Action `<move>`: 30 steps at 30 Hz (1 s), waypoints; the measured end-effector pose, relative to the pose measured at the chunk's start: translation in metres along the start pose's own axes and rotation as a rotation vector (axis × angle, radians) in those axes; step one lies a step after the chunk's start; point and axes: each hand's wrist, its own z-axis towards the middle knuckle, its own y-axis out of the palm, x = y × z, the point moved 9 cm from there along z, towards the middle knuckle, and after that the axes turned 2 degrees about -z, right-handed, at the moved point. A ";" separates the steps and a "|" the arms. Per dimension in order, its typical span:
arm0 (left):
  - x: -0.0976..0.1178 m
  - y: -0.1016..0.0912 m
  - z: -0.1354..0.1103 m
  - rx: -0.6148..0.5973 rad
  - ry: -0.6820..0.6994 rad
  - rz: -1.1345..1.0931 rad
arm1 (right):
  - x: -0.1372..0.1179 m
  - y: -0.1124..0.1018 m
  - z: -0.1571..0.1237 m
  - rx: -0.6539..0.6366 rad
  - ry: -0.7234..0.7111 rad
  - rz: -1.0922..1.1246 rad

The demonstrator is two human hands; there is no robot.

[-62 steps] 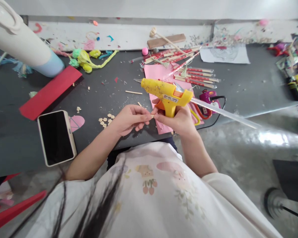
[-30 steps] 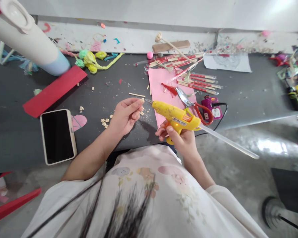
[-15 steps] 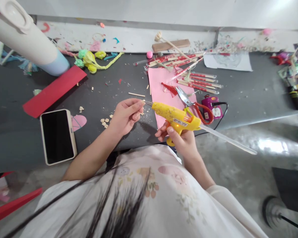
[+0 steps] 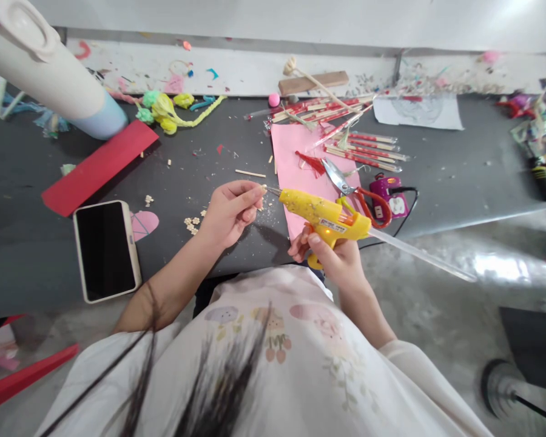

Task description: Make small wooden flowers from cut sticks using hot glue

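Observation:
Pinched between the thumb and fingertips of my left hand (image 4: 234, 209) is a small pale wooden piece (image 4: 264, 189), mostly covered by the fingers. My right hand (image 4: 339, 258) grips a yellow hot glue gun (image 4: 316, 211) by its handle, with an orange light glowing on its side. The thin metal nozzle points left and ends close to the piece; whether they touch I cannot tell. A long clear glue stick (image 4: 423, 255) sticks out of the gun's back. Several small pale flower-shaped pieces (image 4: 192, 224) lie left of my left hand.
Orange-handled scissors (image 4: 341, 179) rest on pink paper (image 4: 289, 158) beyond the gun. Beside them is a purple box (image 4: 391, 197) with a black cable. Wrapped stick bundles (image 4: 364, 152) lie behind. At left are a phone (image 4: 107, 252), a red strip (image 4: 100, 167) and a tall bottle (image 4: 59, 67).
The glue gun and my right hand have shifted slightly right and down, the nozzle drawing back a little from my left fingertips. My left hand has stayed nearly still.

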 end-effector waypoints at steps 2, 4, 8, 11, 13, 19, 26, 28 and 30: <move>0.000 0.000 0.000 0.003 -0.002 0.008 | 0.000 -0.001 0.000 0.008 0.001 0.013; 0.000 -0.001 0.000 0.009 -0.003 0.019 | 0.000 -0.001 0.000 0.010 0.000 0.021; 0.000 -0.002 -0.001 0.020 -0.004 0.035 | 0.000 0.000 -0.001 -0.007 -0.003 0.014; 0.000 -0.001 -0.001 0.013 -0.003 0.016 | 0.000 0.000 -0.002 -0.013 0.007 -0.010; 0.000 0.000 -0.001 0.006 -0.003 0.000 | 0.001 0.000 -0.003 -0.005 0.017 -0.018; 0.000 0.000 -0.001 0.002 -0.004 -0.001 | -0.002 0.000 -0.004 0.018 0.009 -0.002; 0.000 0.001 -0.002 0.016 -0.018 0.018 | -0.001 -0.001 -0.002 0.015 0.014 -0.030; 0.000 0.002 -0.002 0.008 -0.021 0.017 | -0.002 -0.001 -0.003 0.009 0.003 -0.013; 0.000 0.003 -0.003 -0.002 -0.019 0.011 | -0.002 0.000 -0.003 -0.002 -0.013 0.012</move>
